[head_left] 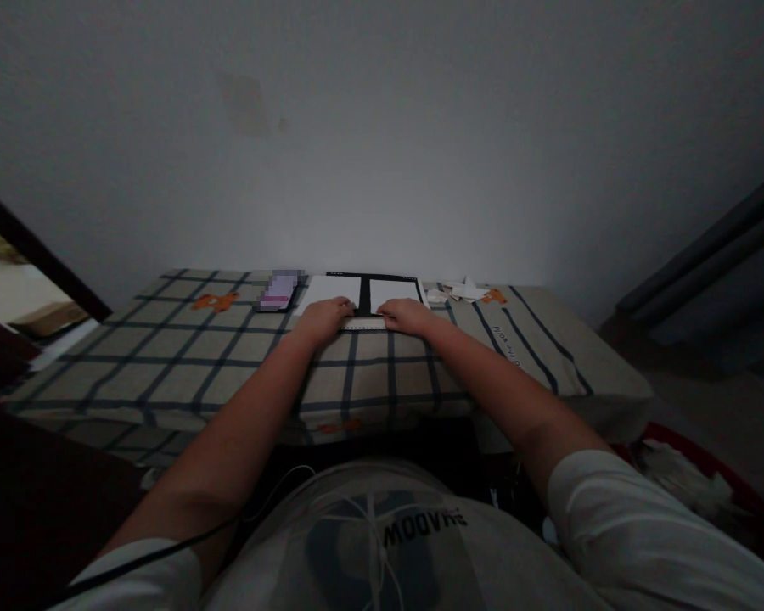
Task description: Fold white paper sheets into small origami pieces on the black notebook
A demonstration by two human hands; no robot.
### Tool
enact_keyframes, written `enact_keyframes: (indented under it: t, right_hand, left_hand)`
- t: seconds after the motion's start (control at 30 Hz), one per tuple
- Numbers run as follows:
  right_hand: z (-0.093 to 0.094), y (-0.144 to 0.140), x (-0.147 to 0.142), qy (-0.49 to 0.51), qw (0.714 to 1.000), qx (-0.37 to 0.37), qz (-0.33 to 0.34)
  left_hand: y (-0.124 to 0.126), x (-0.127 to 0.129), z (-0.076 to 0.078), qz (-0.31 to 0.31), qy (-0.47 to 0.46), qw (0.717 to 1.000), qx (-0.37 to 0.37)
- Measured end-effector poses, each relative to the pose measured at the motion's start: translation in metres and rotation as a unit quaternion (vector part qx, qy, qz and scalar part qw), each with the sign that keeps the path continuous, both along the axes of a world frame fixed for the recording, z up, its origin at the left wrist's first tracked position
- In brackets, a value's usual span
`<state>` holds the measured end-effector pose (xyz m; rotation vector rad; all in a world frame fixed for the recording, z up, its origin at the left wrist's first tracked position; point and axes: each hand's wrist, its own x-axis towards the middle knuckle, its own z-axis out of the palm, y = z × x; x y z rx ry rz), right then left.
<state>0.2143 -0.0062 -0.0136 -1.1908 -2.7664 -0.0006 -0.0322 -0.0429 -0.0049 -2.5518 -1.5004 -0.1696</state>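
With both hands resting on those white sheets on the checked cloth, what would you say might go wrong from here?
1. The left hand and right hand press only the near edge of the white sheets; the far parts could slip or crease.
2. The paper scraps lie loose close to the right hand; a sweep might scatter them.
3. The dim light makes edges hard to judge.

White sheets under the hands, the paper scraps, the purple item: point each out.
left white sheet [328,290], head view, bare middle of the sheet
paper scraps [466,291], head view, centre of the pile
purple item [280,290], head view, its blurred top
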Motion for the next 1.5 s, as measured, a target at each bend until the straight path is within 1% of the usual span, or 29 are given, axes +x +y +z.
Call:
enact_keyframes:
  t: [0.23, 0.37, 0.53, 0.63, 0.8, 0.97, 1.1, 1.17, 1.27, 1.33, 1.4, 1.47, 1.5]
  right_hand:
    - [0.000, 0.000, 0.001, 0.013, 1.000, 0.004, -0.005]
    - [-0.001, -0.001, 0.002, 0.023, 1.000, 0.014, -0.013]
    - [-0.007, -0.002, 0.002, 0.039, 0.999, 0.025, -0.027]
    - [-0.010, -0.002, 0.000, 0.039, 0.998, 0.027, -0.038]
    - [-0.010, 0.002, 0.003, 0.055, 0.998, 0.015, -0.041]
    - [-0.011, 0.011, 0.008, 0.105, 0.993, -0.006, -0.047]
    - [-0.010, 0.015, 0.007, 0.105, 0.993, -0.005, -0.047]
    - [-0.009, 0.014, 0.006, 0.100, 0.994, 0.002, -0.045]
    - [-0.008, 0.009, 0.004, 0.086, 0.995, 0.018, -0.042]
    - [-0.009, 0.006, 0.002, 0.070, 0.996, 0.033, -0.042]
    - [-0.012, 0.004, 0.000, 0.054, 0.997, 0.041, -0.046]
    - [-0.014, 0.004, -0.002, 0.050, 0.996, 0.043, -0.053]
    - [-0.015, 0.004, -0.003, 0.054, 0.996, 0.044, -0.057]
  left_hand:
    - [0.008, 0.000, 0.006, -0.001, 0.006, 1.000, -0.016]
    - [0.009, 0.003, 0.009, 0.022, 0.013, 1.000, -0.001]
    - [0.009, 0.006, 0.007, 0.041, -0.003, 0.999, 0.034]
    - [0.010, 0.006, 0.005, 0.048, -0.018, 0.998, 0.041]
    - [0.018, 0.001, 0.008, 0.078, -0.044, 0.996, 0.010]
    - [0.025, -0.003, 0.010, 0.052, -0.085, 0.995, -0.009]
    - [0.025, 0.002, 0.013, 0.052, -0.083, 0.995, -0.022]
    - [0.023, 0.007, 0.014, 0.063, -0.071, 0.995, -0.007]
    - [0.021, 0.011, 0.013, 0.078, -0.055, 0.995, 0.038]
    - [0.017, 0.011, 0.011, 0.056, -0.050, 0.996, 0.054]
    - [0.012, 0.010, 0.010, 0.015, -0.062, 0.996, 0.060]
    - [0.005, 0.009, 0.009, -0.001, -0.099, 0.992, 0.081]
    - [0.002, 0.009, 0.010, 0.003, -0.124, 0.987, 0.102]
